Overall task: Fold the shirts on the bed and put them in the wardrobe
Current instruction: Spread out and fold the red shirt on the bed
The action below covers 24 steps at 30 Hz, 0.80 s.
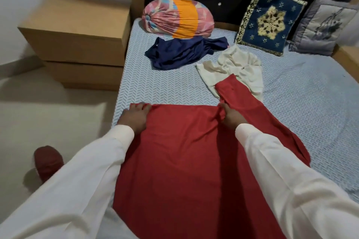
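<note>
While flat, shirt (174, 161) corners in grips (134, 117) (232, 117)

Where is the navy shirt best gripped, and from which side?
Probably by its near edge, coming from the person's side. The navy shirt lies crumpled with that edge loose on the sheet, while its far side lies against the bolster, so fingers have more room to slip under from the front.

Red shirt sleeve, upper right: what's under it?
The red shirt has its sleeve end lying over the white shirt, which rests on the sheet. How far the white cloth runs beneath the sleeve is covered.
</note>
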### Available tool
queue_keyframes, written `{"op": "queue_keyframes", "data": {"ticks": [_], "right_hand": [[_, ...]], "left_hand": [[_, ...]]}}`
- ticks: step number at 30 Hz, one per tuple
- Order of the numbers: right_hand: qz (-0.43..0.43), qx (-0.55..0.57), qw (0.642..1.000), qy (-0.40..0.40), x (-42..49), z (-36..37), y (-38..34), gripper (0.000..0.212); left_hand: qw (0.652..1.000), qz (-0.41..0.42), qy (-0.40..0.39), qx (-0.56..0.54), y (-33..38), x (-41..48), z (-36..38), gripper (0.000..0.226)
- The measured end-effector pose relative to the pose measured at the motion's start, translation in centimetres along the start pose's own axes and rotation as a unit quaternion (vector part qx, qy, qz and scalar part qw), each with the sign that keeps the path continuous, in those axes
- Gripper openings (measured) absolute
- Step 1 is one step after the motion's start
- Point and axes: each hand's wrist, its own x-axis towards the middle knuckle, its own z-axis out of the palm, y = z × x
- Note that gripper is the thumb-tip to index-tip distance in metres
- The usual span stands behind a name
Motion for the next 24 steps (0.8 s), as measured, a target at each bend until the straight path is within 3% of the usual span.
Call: {"op": "queue_keyframes", "data": {"ticks": [3,6,11,16,19,24], "right_hand": [[-0.021,-0.064,0.996,-0.050,3.4,-1.6,-1.0,0.070],[-0.039,-0.136,0.986,-0.089,5.2,-2.4,-1.6,0.050],[-0.011,-0.151,0.977,-0.149,6.8,-3.6,-2.7,0.024],[0.021,-0.117,0.989,-0.093,7.4,-4.3,-3.8,0.009],[0.044,-0.135,0.986,-0.088,7.7,-4.1,-4.3,0.009],[0.053,-0.158,0.986,0.010,8.5,-2.2,-3.9,0.028]], "left_hand": [[0.999,0.029,-0.011,-0.022,-1.9,4.4,-1.7,0.079],[0.992,0.019,-0.082,-0.095,-3.0,7.2,-2.4,0.085],[0.971,0.066,-0.179,-0.144,-4.3,8.9,-4.9,0.027],[0.918,0.003,-0.246,-0.311,-8.2,9.0,-6.0,0.021],[0.924,-0.034,-0.185,-0.333,-9.6,8.9,-5.0,0.021],[0.952,-0.097,0.032,-0.287,-9.5,8.9,-2.4,0.027]]}}
